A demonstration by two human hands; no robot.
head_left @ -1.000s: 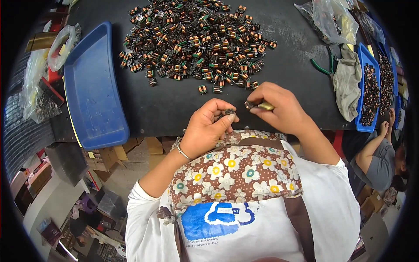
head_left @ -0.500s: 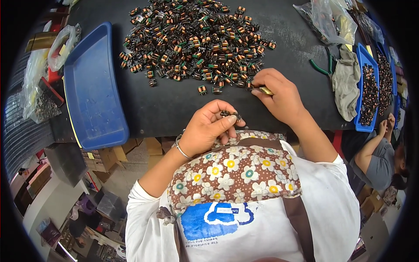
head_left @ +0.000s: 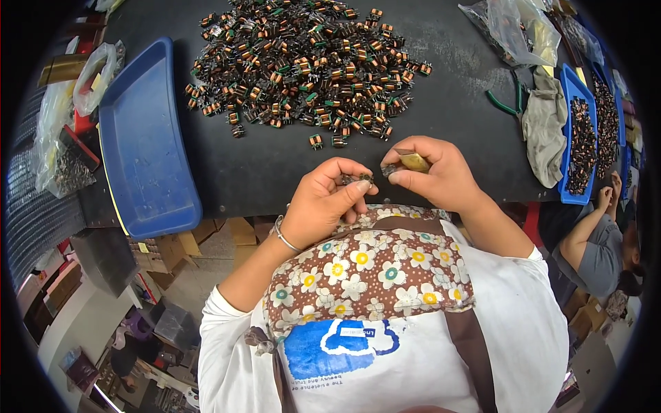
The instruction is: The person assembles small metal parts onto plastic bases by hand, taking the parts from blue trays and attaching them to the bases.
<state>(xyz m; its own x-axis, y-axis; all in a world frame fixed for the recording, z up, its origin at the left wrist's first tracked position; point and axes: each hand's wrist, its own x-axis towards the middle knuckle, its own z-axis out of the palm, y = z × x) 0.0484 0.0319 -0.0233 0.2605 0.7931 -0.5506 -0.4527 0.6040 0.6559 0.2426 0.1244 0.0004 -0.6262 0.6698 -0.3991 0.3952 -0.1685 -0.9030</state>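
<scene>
In front of me on the dark table lies a large pile of small copper-wound coils point(head_left: 296, 76) with black and green bodies and metal pins. A loose coil point(head_left: 316, 142) and another beside it rest at the pile's near edge. My left hand point(head_left: 327, 193) is closed, pinching a small dark coil point(head_left: 365, 178) at the fingertips; others may be hidden in its palm. Close on its right, my right hand point(head_left: 444, 175) grips a flat brass-coloured piece point(head_left: 414, 162). Between its thumb and forefinger is a small dark coil point(head_left: 388, 169). The hands do not touch.
A blue tray point(head_left: 148, 151) stands at the left, with plastic bags point(head_left: 58, 138) beyond it. Rightward lie green-handled pliers point(head_left: 506, 107), a grey cloth point(head_left: 544, 134) and a blue tray of coils point(head_left: 569, 79). Another person point(head_left: 589, 244) sits at the far right.
My right hand has drawn back from the pile's near edge toward my left hand, bringing a coil and the brass-coloured piece. My left hand has stayed nearly in place.
</scene>
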